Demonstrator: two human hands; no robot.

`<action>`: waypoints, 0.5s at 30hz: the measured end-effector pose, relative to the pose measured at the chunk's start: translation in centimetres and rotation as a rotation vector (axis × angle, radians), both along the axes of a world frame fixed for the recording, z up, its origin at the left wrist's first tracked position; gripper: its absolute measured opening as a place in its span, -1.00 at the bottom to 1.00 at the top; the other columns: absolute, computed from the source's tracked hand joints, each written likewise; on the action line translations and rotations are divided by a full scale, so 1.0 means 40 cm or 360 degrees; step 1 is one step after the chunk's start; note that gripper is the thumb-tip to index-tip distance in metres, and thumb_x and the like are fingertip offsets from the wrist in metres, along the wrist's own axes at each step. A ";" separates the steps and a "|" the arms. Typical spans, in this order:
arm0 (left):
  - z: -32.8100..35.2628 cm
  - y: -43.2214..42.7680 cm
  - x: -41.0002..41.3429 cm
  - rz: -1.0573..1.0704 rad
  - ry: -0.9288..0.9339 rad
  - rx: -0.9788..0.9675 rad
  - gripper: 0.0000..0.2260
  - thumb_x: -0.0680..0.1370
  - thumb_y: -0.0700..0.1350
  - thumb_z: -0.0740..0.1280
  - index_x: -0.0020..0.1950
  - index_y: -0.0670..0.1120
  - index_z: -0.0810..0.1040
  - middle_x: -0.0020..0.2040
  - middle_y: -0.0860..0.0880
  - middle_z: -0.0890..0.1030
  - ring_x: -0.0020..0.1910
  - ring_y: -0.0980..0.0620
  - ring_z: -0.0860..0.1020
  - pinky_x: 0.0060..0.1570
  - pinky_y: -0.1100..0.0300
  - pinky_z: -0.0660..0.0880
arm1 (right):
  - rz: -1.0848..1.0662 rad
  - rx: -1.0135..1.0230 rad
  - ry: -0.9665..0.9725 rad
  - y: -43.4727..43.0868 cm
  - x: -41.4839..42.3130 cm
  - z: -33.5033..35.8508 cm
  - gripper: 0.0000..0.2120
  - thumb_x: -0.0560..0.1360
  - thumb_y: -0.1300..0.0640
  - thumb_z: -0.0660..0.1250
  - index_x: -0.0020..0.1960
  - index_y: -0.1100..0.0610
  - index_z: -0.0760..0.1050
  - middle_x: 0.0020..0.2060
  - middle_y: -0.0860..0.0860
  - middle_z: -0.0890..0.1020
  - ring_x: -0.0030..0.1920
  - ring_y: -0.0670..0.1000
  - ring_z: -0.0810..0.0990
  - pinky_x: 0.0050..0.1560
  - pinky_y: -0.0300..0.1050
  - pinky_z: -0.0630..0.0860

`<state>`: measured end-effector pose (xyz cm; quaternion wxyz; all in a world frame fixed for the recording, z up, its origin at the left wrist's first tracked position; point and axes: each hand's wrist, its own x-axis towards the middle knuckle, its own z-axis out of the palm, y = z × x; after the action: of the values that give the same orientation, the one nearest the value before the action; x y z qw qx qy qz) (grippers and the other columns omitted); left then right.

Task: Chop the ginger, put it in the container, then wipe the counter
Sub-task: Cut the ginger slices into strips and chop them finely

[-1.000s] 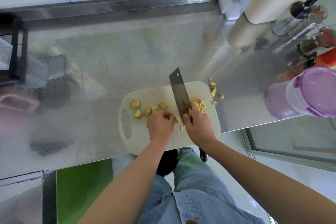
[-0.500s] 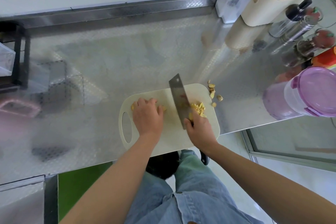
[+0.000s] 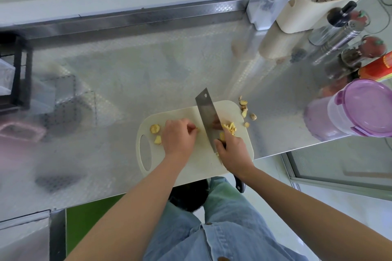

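A ginger piece (image 3: 197, 130) is pinched by the left grip (image 3: 179, 137), the cleaver (image 3: 206, 114) clasped by the right grip (image 3: 232, 150). The purple-lidded container (image 3: 360, 112) is closed; contents cannot be told.

Steel cleaver (image 3: 206, 114) beside chopped ginger (image 3: 229, 127)

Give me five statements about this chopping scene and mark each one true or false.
1. The right hand grips the cleaver. True.
2. All the ginger lies on the cutting board. False: several ginger scraps lie on the steel counter just past the board's right edge.
3. The left hand holds a ginger piece left of the blade. True.
4. The purple-lidded container stands open. False: its lid is on.
5. The chopped ginger pile lies left of the blade. False: it lies right of the blade.
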<state>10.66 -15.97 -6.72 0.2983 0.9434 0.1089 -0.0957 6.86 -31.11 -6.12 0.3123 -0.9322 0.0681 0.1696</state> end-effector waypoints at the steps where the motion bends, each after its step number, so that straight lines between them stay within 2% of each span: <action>1: 0.006 -0.012 -0.003 0.0016 0.0068 -0.0064 -0.92 0.43 -0.02 0.45 -0.14 0.01 0.67 -0.21 0.02 0.67 -0.09 -0.06 0.57 -0.17 0.13 0.47 | 0.0006 -0.0016 -0.0001 -0.001 0.000 0.002 -0.66 0.59 0.12 0.16 0.34 0.17 0.33 -0.44 0.02 0.44 -0.43 0.03 0.39 -0.39 -0.11 0.31; 4: 0.013 -0.036 -0.021 0.0086 0.0390 -0.0152 -0.89 0.43 -0.01 0.43 -0.10 0.01 0.68 -0.13 0.04 0.68 -0.09 -0.01 0.61 -0.20 0.23 0.44 | 0.0095 -0.0083 0.0010 -0.005 -0.008 0.013 -0.71 0.60 0.10 0.15 0.28 0.17 0.36 -0.35 0.05 0.50 -0.36 0.05 0.42 -0.40 -0.13 0.28; 6: 0.005 -0.038 -0.045 0.0160 0.0509 -0.0175 -0.90 0.44 -0.02 0.42 -0.08 0.03 0.68 -0.10 0.04 0.68 -0.06 0.00 0.61 -0.19 0.23 0.43 | 0.0179 -0.0119 0.0044 -0.007 -0.018 0.015 -0.75 0.60 0.09 0.15 0.22 0.18 0.38 -0.30 0.09 0.53 -0.31 0.08 0.46 -0.34 -0.11 0.35; 8: -0.005 -0.037 -0.070 0.0232 0.0525 -0.0189 -0.90 0.44 -0.01 0.43 -0.09 0.04 0.68 -0.11 0.05 0.68 -0.06 -0.01 0.61 -0.15 0.21 0.48 | 0.0258 -0.0173 0.0071 -0.008 -0.029 0.015 -0.77 0.60 0.07 0.13 0.17 0.17 0.39 -0.31 0.08 0.52 -0.30 0.08 0.47 -0.34 -0.11 0.36; 10: -0.008 -0.038 -0.082 0.0314 0.0500 -0.0223 -0.91 0.43 -0.01 0.44 -0.11 0.03 0.68 -0.11 0.05 0.68 -0.06 -0.01 0.61 -0.10 0.18 0.51 | 0.0281 -0.0194 0.0062 -0.008 -0.034 0.020 -0.79 0.61 0.07 0.13 0.15 0.17 0.38 -0.34 0.04 0.47 -0.31 0.06 0.43 -0.41 -0.18 0.25; 13: -0.004 -0.044 -0.084 0.0386 0.0471 -0.0234 -0.93 0.43 -0.02 0.45 -0.14 0.01 0.67 -0.11 0.03 0.68 -0.06 -0.03 0.61 -0.15 0.20 0.46 | 0.0249 -0.0183 -0.0015 -0.007 -0.036 0.038 -0.77 0.61 0.09 0.14 0.20 0.17 0.38 -0.33 0.02 0.45 -0.30 0.06 0.41 -0.38 -0.14 0.24; 15: -0.001 -0.048 -0.082 0.0419 0.0472 -0.0231 -0.94 0.44 -0.03 0.44 -0.15 0.01 0.66 -0.11 0.02 0.67 -0.06 -0.03 0.61 -0.18 0.22 0.42 | 0.0254 -0.0170 -0.0022 -0.006 -0.037 0.043 -0.79 0.60 0.10 0.15 0.16 0.18 0.39 -0.34 0.04 0.46 -0.31 0.07 0.41 -0.35 -0.11 0.25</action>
<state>7.38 -17.90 -6.76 0.3561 0.8727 0.2666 -0.2012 5.39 -31.33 -4.40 0.2482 -0.9512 0.0004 0.1835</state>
